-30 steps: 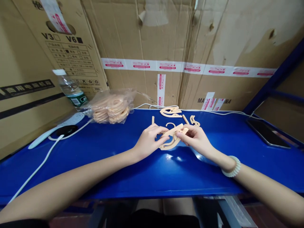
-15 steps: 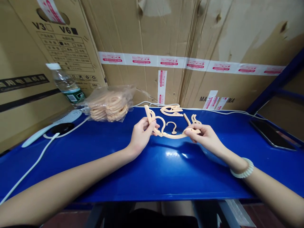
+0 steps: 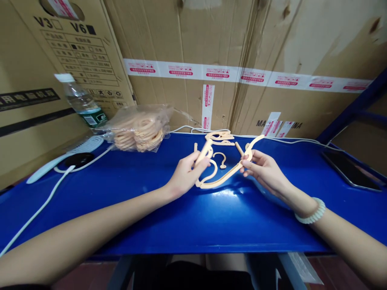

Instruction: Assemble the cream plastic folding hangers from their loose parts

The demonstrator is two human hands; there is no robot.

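Observation:
Between my two hands is a beige plastic folding hanger (image 3: 222, 181), held a little above the blue table and bowed downward in the middle. My left hand (image 3: 183, 174) is closed on its left part, near a curved hook section. On the other side my right hand (image 3: 267, 171) pinches the right arm close to a joint, and a curved end points up and right beyond the fingers. A loose beige hook (image 3: 223, 159) lies just behind the hanger. A straight beige bar (image 3: 239, 148) rests near my right fingers, partly hidden.
More beige hanger parts (image 3: 220, 141) lie at the back of the blue table (image 3: 169, 225). At left are a clear bag of hanger parts (image 3: 137, 131), a water bottle (image 3: 83, 104), a pale brush (image 3: 68, 155) and a cable. A phone (image 3: 350, 169) lies at right; cardboard boxes (image 3: 181, 100) stand behind.
The hanger's middle has dropped toward me, and its right end has swung from nearly level to pointing upward. My left hand has shifted slightly right. Both hands keep hold of it.

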